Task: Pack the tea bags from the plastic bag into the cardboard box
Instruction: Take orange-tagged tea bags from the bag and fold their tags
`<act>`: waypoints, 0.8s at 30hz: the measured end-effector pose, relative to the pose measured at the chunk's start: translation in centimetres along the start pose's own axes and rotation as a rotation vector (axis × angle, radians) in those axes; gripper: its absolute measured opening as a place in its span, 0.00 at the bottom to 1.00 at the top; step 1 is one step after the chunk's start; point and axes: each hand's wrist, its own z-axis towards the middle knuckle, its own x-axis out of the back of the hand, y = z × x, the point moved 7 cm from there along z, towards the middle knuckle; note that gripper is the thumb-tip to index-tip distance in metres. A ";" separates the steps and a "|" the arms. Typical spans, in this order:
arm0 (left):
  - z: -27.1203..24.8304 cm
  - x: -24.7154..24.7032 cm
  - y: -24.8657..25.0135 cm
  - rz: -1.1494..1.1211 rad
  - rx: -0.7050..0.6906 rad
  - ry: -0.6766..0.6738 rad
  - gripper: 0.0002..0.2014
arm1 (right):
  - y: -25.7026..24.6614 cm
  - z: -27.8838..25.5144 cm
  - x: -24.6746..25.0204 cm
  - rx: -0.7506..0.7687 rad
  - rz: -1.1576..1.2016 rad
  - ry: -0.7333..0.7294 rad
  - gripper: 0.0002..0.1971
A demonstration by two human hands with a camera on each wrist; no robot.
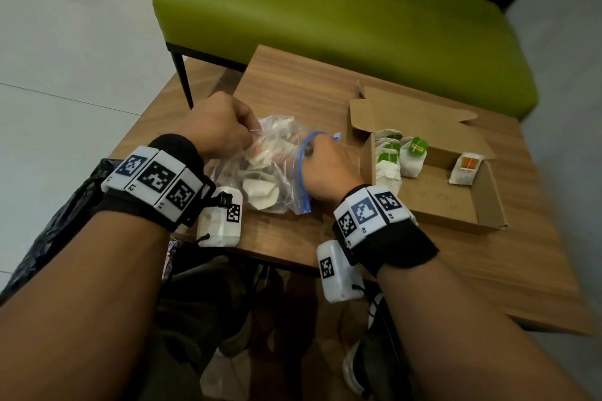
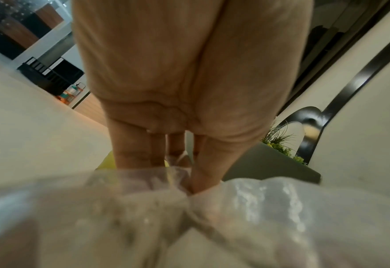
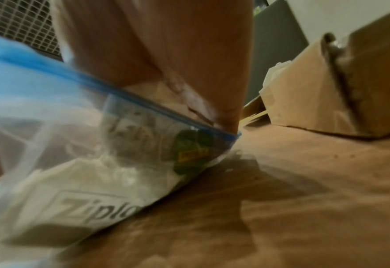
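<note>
A clear zip plastic bag (image 1: 270, 179) with a blue seal lies on the wooden table (image 1: 488, 270), holding several tea bags. My left hand (image 1: 224, 130) pinches the bag's crumpled far-left plastic (image 2: 258, 208), fingers (image 2: 132, 150) pointing down into it. My right hand (image 1: 325, 166) is pushed into the bag's mouth, with the blue rim looped round it; its fingertips are hidden. A green-tagged tea bag (image 3: 189, 150) shows through the plastic. To the right, the open cardboard box (image 1: 439, 202) holds a row of green-tagged tea bags (image 1: 391, 159) and one orange-tagged tea bag (image 1: 465, 169).
A green padded bench (image 1: 325, 10) stands behind the table. A black plastic bag (image 1: 58, 225) hangs by my left forearm. Shoes and dark items lie under the table's near edge (image 1: 277, 260). The box side (image 3: 304, 90) stands just right of my right hand.
</note>
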 end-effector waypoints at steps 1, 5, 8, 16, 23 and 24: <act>0.0 0.1 -0.2 -0.021 0.019 0.017 0.09 | 0.0 -0.1 0.1 0.009 0.014 -0.013 0.07; 0.1 0.5 -0.5 -0.029 0.051 0.101 0.10 | -0.2 -0.5 0.1 0.058 0.087 -0.066 0.05; 0.1 0.5 -0.3 0.014 0.048 0.112 0.10 | -0.2 -0.8 -0.1 0.090 0.063 -0.112 0.11; 0.2 0.5 -0.5 0.021 0.075 0.111 0.12 | 1.1 -0.7 0.7 -0.023 0.192 0.051 0.14; 0.1 0.6 -0.6 -0.014 0.101 0.133 0.09 | 1.5 -0.3 1.0 -0.036 0.335 0.097 0.15; 0.1 0.6 -0.6 -0.017 0.105 0.135 0.09 | 1.5 -0.3 0.9 -0.029 0.329 0.098 0.17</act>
